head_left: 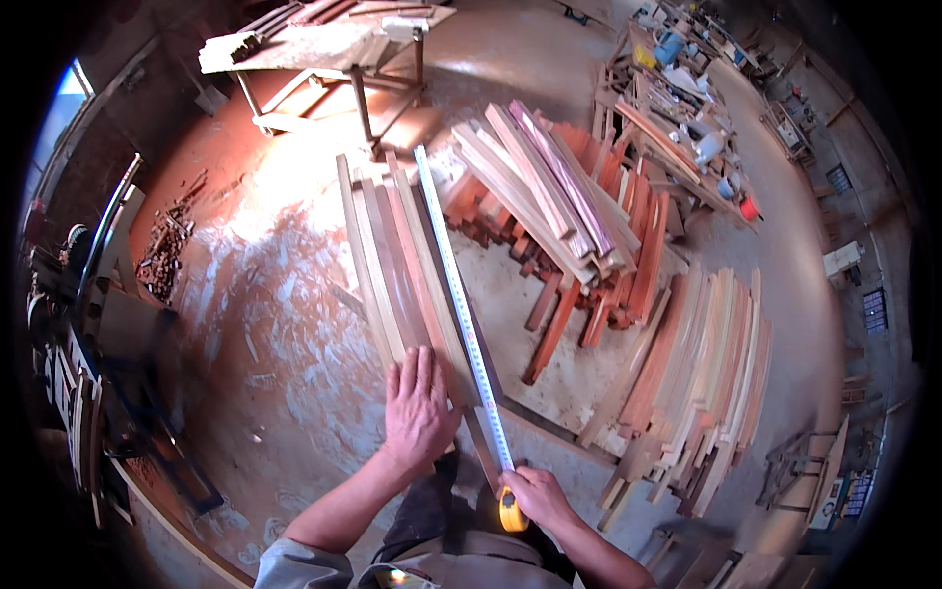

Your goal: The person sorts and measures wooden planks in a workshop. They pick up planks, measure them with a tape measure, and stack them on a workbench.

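Observation:
My left hand [420,417] lies with fingers stretched out over the near ends of several long wooden strips [397,270], side by side in front of me. In my right hand [538,496] is a yellow tape measure [511,512], gripped at its case. Its pale blade [465,314] is drawn out away from me along the right side of the strips, to about their far ends. Whether the blade's tip is hooked on a strip I cannot tell.
Reddish and pale timber [549,196] is piled beyond the strips to the right. More strips [697,383] lie stacked at the right. A wooden worktable [304,47] stands at the far left, a cluttered bench [687,108] at the far right. Wood scraps [165,245] lie on the floor to the left.

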A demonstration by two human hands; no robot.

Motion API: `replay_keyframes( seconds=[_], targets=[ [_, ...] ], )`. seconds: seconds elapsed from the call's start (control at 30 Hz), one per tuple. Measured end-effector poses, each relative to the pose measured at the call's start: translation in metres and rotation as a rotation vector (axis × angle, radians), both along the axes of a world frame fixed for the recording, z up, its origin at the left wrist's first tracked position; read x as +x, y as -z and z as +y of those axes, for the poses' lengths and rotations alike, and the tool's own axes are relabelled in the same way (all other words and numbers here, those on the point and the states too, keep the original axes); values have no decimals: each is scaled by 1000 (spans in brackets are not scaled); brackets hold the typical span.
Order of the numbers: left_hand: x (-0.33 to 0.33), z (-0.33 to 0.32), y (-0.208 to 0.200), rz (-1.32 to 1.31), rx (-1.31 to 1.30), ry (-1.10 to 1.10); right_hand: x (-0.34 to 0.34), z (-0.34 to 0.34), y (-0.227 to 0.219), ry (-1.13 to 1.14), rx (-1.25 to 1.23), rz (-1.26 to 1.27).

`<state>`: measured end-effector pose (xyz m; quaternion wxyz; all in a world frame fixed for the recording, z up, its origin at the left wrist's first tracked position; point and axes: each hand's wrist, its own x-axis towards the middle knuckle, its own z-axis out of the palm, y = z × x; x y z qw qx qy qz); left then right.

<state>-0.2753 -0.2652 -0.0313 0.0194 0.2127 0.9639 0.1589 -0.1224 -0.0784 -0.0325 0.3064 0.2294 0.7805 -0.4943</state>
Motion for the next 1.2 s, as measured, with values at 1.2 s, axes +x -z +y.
replay_keyframes(
  seconds=[1.2],
  targets=[
    [17,-25,-45,-22,379,-84,83,65,52,614,-278,59]
  ],
)
